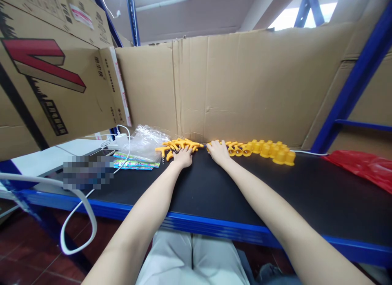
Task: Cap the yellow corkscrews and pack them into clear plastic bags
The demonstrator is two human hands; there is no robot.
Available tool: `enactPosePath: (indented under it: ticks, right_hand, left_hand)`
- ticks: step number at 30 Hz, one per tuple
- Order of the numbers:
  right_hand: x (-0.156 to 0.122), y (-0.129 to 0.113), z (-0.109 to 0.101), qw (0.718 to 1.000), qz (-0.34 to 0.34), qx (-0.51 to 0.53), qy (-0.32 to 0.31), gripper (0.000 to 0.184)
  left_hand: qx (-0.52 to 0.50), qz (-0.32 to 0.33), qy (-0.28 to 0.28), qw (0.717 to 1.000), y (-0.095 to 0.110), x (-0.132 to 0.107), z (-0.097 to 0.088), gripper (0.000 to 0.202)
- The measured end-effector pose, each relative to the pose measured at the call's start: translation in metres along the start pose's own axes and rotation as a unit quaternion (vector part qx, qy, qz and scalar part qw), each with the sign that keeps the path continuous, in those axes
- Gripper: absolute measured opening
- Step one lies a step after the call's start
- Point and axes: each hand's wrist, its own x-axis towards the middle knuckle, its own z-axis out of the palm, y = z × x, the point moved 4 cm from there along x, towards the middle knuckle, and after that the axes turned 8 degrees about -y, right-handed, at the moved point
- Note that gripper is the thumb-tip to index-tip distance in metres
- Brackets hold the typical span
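Note:
My left hand (183,157) reaches into a loose heap of orange-yellow T-handled corkscrews (175,144) by the back cardboard wall. Its fingers are apart over the heap, and dark spiral metal shafts show at the heap's front and left. Farther right, my right hand (218,152) lies with fingers spread on the left end of a row of corkscrews with yellow cup-shaped parts (239,152); it hides the pieces beneath it. Beyond that row, several yellow plastic cups (279,154) stand close together, mouth down.
A clear plastic bag (147,140) and colourful packets (134,161) lie left of the heap. A white cable (92,219) loops past the blue front edge. A red plastic bag (361,166) lies at the right. A large carton (61,81) overhangs the left side; a blue post (355,81) stands right.

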Motion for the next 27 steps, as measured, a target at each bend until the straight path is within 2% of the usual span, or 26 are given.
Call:
enactPosePath:
  ticks: [7, 19, 27]
  right_hand:
    - [-0.0002, 0.0025, 0.0064, 0.999, 0.018, 0.025, -0.044, 0.037]
    - [0.0036, -0.0026, -0.0016, 0.999, 0.0, 0.016, -0.051, 0.032]
    - [0.0017, -0.0018, 0.0007, 0.996, 0.009, 0.019, -0.084, 0.038]
  left_hand:
    - [0.01, 0.012, 0.001, 1.0, 0.0018, -0.0012, -0.0015, 0.046]
    - [0.033, 0.014, 0.049, 0.998, 0.0003, 0.0037, -0.0003, 0.041]
    - [0.038, -0.004, 0.112, 0.993, -0.0062, 0.0062, -0.0058, 0.031]
